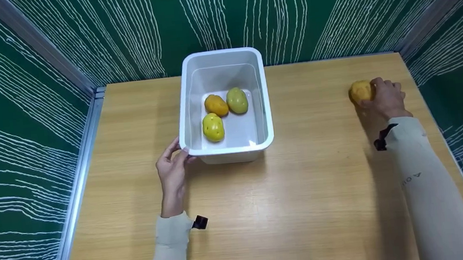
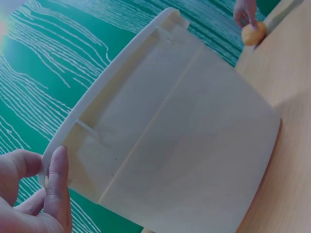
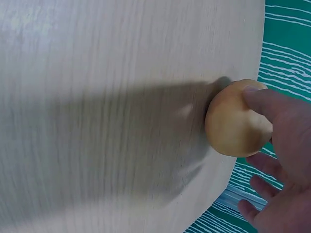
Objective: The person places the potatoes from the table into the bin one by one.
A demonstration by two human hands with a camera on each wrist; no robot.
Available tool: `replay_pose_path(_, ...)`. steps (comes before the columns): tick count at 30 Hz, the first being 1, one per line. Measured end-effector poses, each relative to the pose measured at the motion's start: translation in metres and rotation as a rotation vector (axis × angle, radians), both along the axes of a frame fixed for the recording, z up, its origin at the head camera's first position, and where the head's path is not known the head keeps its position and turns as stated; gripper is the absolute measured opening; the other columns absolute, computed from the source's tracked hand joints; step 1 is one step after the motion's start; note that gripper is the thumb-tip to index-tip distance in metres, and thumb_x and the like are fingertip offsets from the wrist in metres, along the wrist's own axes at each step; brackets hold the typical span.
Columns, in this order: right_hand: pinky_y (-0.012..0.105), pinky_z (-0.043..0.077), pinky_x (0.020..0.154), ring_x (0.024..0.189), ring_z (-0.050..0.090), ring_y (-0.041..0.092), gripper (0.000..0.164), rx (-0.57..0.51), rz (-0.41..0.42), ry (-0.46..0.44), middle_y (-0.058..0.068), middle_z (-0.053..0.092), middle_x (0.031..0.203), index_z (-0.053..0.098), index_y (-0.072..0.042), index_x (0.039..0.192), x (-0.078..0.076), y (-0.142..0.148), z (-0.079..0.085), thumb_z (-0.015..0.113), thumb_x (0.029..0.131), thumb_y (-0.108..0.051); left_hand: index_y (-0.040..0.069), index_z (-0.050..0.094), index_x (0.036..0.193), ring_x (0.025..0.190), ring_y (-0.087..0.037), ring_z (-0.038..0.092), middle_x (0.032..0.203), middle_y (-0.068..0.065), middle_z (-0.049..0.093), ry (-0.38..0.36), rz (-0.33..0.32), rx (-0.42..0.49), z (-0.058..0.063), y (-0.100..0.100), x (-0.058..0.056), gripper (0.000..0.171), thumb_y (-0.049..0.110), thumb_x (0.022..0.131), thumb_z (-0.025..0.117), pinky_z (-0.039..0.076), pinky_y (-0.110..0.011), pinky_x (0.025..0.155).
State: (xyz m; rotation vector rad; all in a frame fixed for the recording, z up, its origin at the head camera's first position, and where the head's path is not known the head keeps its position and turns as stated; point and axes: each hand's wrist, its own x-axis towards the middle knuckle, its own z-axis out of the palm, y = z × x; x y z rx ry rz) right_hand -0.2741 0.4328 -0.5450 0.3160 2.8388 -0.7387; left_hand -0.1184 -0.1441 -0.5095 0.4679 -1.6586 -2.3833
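A white plastic bin (image 1: 228,150) stands upright at the back middle of the table. Its near left corner rim is pinched by my left hand (image 1: 172,168), thumb on one side and fingers on the other, as the left wrist view also shows. Inside lie an orange-yellow potato (image 1: 216,105), a greenish potato (image 1: 237,100) and a bright yellow potato (image 1: 213,127) with small dark spots. Far to the right, my right hand (image 1: 388,97) holds a round tan potato (image 3: 235,124) between thumb and fingers, at the tabletop; part of it is hidden behind the hand.
The wooden table (image 1: 305,207) is enclosed by green walls (image 1: 238,16) with white wavy lines. A metal rail (image 1: 78,172) runs along the left edge. The right hand is close to the table's right edge.
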Motion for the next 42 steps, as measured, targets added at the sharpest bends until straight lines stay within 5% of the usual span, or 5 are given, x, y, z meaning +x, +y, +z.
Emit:
replay_pose_path(16, 0.087, 0.037, 0.108, 0.134, 0.027, 0.058, 0.088, -0.047, -0.073, -0.048, 0.038, 0.028, 0.154, 0.022, -0.006, 0.166, 0.01, -0.007, 0.002, 0.074, 0.1, -0.032, -0.014, 0.057, 0.142, 0.076, -0.014, 0.072, 0.115, -0.017, 0.053, -0.026, 0.017, 0.001, 0.001, 0.001, 0.0, 0.045, -0.016, 0.096, 0.059, 0.067, -0.023, 0.071)
replay_pose_path(27, 0.077, 0.034, 0.118, 0.139, 0.026, 0.057, 0.088, -0.013, -0.027, 0.051, 0.037, 0.033, 0.156, 0.025, -0.003, 0.165, 0.003, -0.021, 0.023, 0.072, 0.099, -0.038, -0.014, 0.054, 0.143, 0.078, -0.013, 0.071, 0.114, -0.016, 0.053, 0.001, -0.019, -0.004, 0.0, -0.001, 0.001, 0.046, -0.016, 0.097, 0.058, 0.067, -0.022, 0.074)
replay_pose_path(42, 0.073, 0.027, 0.121, 0.146, 0.023, 0.052, 0.082, -0.04, 0.063, 0.141, 0.031, 0.04, 0.156, 0.032, -0.004, 0.163, -0.013, -0.056, 0.052, 0.073, 0.1, -0.034, -0.014, 0.057, 0.142, 0.076, -0.014, 0.071, 0.113, -0.017, 0.053, -0.025, 0.02, 0.017, 0.001, 0.002, 0.0, 0.046, -0.016, 0.096, 0.059, 0.068, -0.023, 0.071)
